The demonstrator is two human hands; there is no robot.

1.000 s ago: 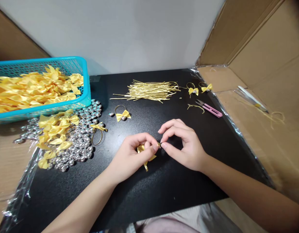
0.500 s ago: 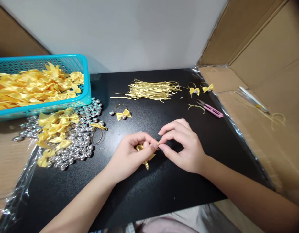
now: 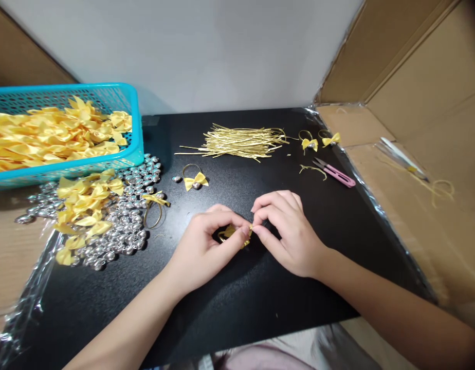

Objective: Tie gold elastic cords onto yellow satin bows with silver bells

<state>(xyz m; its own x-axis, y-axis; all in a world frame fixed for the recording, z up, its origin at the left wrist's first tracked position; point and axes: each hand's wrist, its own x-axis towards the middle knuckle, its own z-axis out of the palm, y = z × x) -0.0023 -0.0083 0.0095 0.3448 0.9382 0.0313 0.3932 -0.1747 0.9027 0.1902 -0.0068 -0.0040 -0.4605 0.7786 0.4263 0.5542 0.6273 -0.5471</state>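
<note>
Pinching a yellow ribbon bow, the left hand presses thumb and forefinger together; most of the bow sits inside that curl, a small gold tip pointing toward the right hand, whose thumb and forefinger nip it too (long axis hidden, fingers cover plenty!). No brand, label or writing is readable anywhere.

A pale wall stands behind the black table. A thin white tool lies on brown cardboard.
</note>
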